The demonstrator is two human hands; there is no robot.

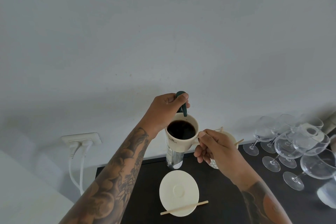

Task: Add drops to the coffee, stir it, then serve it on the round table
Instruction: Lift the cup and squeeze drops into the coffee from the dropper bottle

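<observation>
Wine glasses (294,143) right; saucer (179,192), stirrer (183,207) below lifted cup (181,132).

Soft, even daylight, slightly dim; faint shadows smear across the wall (127,32), wine glasses (291,143) catch pale glare, wide-angle bending warps the edges.

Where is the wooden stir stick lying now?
In the head view, the stir stick lies across the near edge of the saucer on the dark table.
</observation>
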